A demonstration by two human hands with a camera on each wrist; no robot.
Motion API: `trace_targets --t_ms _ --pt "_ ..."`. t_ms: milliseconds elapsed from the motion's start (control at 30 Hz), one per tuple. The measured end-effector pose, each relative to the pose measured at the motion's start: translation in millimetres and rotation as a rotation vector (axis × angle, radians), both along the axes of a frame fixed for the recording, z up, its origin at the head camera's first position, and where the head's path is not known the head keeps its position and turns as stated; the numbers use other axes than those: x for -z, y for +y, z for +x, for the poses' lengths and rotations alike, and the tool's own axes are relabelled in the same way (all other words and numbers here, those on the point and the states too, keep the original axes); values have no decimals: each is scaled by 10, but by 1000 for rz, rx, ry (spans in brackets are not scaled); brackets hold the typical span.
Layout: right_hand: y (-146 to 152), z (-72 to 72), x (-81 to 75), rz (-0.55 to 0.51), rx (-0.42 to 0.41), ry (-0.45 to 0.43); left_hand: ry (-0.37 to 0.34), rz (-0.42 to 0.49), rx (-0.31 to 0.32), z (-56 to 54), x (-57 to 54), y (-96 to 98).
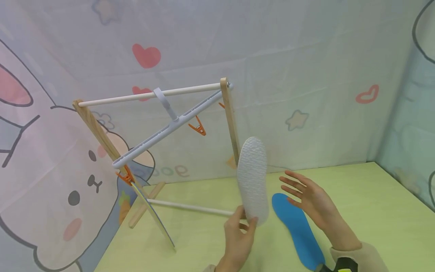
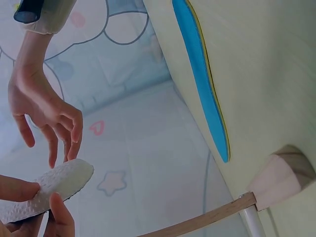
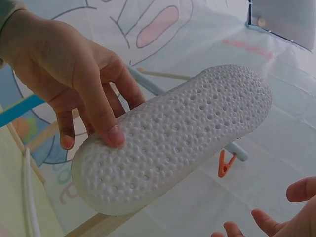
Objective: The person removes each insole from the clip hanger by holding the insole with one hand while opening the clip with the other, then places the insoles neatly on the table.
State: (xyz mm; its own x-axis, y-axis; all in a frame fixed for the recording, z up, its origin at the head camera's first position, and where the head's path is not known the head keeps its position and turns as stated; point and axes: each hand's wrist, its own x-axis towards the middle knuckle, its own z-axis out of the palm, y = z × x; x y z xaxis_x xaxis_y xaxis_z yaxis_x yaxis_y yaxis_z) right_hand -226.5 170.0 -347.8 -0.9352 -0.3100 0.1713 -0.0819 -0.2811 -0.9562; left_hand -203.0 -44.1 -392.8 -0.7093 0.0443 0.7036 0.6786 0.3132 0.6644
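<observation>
My left hand (image 1: 238, 236) pinches a white, bumpy insole (image 1: 252, 177) near its lower end and holds it upright in front of the rack. In the right wrist view, the thumb presses on the dimpled face of the insole (image 3: 173, 138). My right hand (image 1: 314, 200) hovers to the right of it with fingers spread and nothing in them. Below the right hand a blue insole (image 1: 299, 230) lies on the table. Another thin insole (image 1: 153, 215), seen edge-on, hangs from an orange clip (image 1: 125, 175) at the hanger's near end.
A wooden rack (image 1: 98, 130) with white rods stands on the pale green table (image 1: 374, 219). From its top rod hangs a light-blue hanger (image 1: 170, 126), tilted, with another orange clip (image 1: 198, 126) under it. A printed cloth (image 1: 306, 75) backs the table.
</observation>
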Motion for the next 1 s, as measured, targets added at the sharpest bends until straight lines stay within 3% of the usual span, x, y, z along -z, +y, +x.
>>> trace_targets --t_ms 233,400,733,1000 --pt "129 3 -1 -136 -63 32 -95 -7 16 13 14 22" --pt "168 -5 10 -169 -63 39 -132 -1 37 12 24 51" --pt "197 -31 47 -129 13 15 -166 -21 74 20 41 137" --pt "209 -43 50 -37 127 29 -281 -1 144 15 31 204"
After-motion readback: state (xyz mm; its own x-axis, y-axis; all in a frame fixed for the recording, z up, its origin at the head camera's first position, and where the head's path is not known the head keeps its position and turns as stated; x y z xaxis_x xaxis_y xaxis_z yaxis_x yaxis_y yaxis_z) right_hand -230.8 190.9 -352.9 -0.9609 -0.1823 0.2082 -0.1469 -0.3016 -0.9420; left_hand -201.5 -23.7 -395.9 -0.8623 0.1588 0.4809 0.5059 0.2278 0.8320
